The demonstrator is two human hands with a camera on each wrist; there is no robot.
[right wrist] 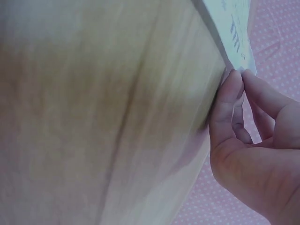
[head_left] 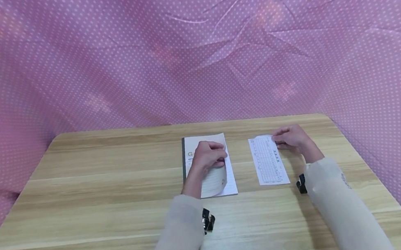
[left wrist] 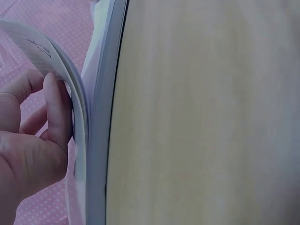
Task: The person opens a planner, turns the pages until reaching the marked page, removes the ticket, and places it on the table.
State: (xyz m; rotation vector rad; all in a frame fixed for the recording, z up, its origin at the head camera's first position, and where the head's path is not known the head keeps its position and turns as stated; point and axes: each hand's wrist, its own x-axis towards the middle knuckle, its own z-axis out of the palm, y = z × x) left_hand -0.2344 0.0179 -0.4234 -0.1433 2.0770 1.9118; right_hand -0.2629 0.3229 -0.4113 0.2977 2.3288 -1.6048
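A notebook [head_left: 232,179] with a dark spine lies near the middle of the table. My left hand [head_left: 207,156] pinches its cover and some pages, which bend up in a curve. In the left wrist view, the curled lined pages [left wrist: 44,49] carry a bit of handwriting, and the thumb and fingers hold their edge. To the right, a printed paper slip [head_left: 269,162] with a table grid lies close over the wood. My right hand [head_left: 293,139] pinches its upper right corner; in the right wrist view thumb and forefinger meet on the slip's corner [right wrist: 239,54].
The wooden table [head_left: 94,203] has rounded far corners. A pink dotted cloth [head_left: 193,60] hangs behind it and along both sides. Black wrist devices [head_left: 208,221] sit at both sleeve cuffs.
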